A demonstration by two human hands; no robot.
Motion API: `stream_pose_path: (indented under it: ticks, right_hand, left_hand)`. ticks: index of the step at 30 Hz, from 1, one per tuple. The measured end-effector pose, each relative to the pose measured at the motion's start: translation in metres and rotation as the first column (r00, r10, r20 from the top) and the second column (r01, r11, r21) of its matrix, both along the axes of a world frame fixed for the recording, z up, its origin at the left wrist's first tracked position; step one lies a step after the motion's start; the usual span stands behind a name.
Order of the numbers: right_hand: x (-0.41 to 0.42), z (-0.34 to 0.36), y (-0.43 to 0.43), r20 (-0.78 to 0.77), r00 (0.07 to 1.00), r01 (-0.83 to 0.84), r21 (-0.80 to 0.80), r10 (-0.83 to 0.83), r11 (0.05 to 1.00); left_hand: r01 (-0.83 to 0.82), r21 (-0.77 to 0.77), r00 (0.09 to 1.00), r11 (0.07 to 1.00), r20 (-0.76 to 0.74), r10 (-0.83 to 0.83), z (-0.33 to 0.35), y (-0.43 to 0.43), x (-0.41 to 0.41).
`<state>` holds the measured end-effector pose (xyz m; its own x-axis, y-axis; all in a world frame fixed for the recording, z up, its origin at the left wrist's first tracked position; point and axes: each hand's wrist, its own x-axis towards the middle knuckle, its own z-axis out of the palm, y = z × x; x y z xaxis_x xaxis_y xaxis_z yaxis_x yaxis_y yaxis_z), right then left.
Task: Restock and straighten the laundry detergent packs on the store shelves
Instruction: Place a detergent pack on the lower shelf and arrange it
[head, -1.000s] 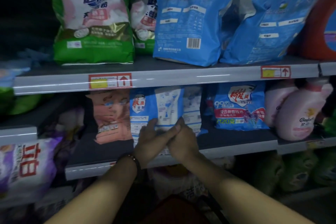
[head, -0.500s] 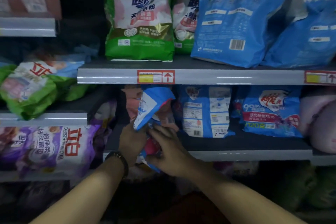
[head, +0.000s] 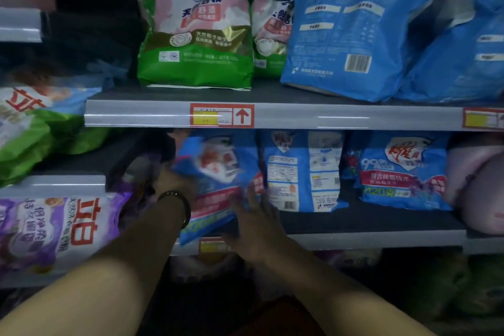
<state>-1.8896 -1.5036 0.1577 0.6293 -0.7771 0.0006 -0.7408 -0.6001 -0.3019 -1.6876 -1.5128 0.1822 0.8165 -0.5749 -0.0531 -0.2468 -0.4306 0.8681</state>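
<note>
While blurred, both hands (head: 218,204) seemingly grip blue pack (head: 218,185)

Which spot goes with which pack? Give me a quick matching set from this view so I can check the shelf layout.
Things:
1. green pack
2. purple pack
3. blue pack in the hands
4. pack with lavender print

Places:
A. far left, lower shelf
B. upper shelf
C. middle shelf, right of the back-facing pack
D. middle shelf front edge, tilted

Pairs: 1-B, 2-A, 3-D, 4-C
</note>
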Motion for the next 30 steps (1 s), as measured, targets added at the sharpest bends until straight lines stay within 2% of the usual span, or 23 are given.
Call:
stream_pose_path:
  ticks: [1,2,4,6,8,9,12,14,16,19,21,24,26,30]
  right_hand:
    - [0.002,-0.006,-0.007,-0.006,1.0,0.017,0.001,-0.017,1.0]
    - [0.003,-0.014,-0.012,0.002,1.0,0.017,-0.003,-0.017,1.0]
    - [0.006,-0.027,-0.019,0.02,1.0,-0.003,0.003,0.003,1.0]
    - [0.009,-0.038,-0.024,0.047,0.999,-0.008,0.059,0.006,0.998]
    - [0.009,-0.045,-0.031,0.069,0.997,-0.028,0.111,0.02,0.993]
    - [0.006,-0.044,-0.033,0.086,0.996,-0.049,0.131,0.038,0.99]
    - [-0.018,-0.033,-0.044,0.188,0.98,-0.091,0.152,0.061,0.984]
    - [-0.044,-0.026,-0.057,0.251,0.968,-0.001,0.055,-0.013,0.998]
    - [-0.074,-0.02,-0.071,0.347,0.92,0.193,0.0,-0.181,0.981]
    - [-0.114,-0.015,-0.1,0.38,0.799,0.517,-0.037,-0.466,0.855]
    - [-0.135,-0.018,-0.122,0.353,0.714,0.617,0.091,-0.605,0.782]
    - [-0.148,-0.021,-0.144,0.338,0.663,0.571,0.349,-0.668,0.743]
    - [-0.145,-0.022,-0.153,0.349,0.636,0.522,0.462,-0.689,0.716]
    - [-0.143,-0.03,-0.181,0.357,0.587,0.532,0.507,-0.727,0.678]
  left_hand:
    - [-0.141,0.087,0.987,0.986,-0.06,0.146,-0.004,-0.007,-0.01]
    - [-0.231,0.112,0.967,0.966,-0.082,0.241,-0.007,-0.013,-0.025]
    - [-0.267,0.024,0.964,0.963,-0.008,0.267,-0.014,-0.013,-0.057]
    - [-0.061,-0.037,0.978,0.997,0.198,0.067,-0.041,-0.008,-0.075]
    - [0.137,0.06,0.855,0.989,0.498,-0.149,-0.066,0.0,-0.081]
    - [0.178,0.133,0.788,0.975,0.574,-0.223,-0.071,-0.001,-0.084]
    - [0.222,0.355,0.674,0.908,0.617,-0.406,-0.071,-0.007,-0.097]
    - [0.197,0.463,0.565,0.864,0.667,-0.486,-0.072,-0.012,-0.099]
    - [0.186,0.548,0.502,0.815,0.66,-0.559,-0.077,-0.018,-0.098]
    - [0.185,0.615,0.494,0.766,0.616,-0.614,-0.081,-0.025,-0.093]
    - [0.223,0.651,0.488,0.726,0.57,-0.661,-0.081,-0.029,-0.086]
    - [0.265,0.689,0.482,0.675,0.512,-0.711,-0.075,-0.03,-0.082]
    - [0.248,0.724,0.486,0.643,0.481,-0.73,-0.072,-0.032,-0.083]
    - [0.238,0.759,0.484,0.606,0.448,-0.752,-0.07,-0.032,-0.084]
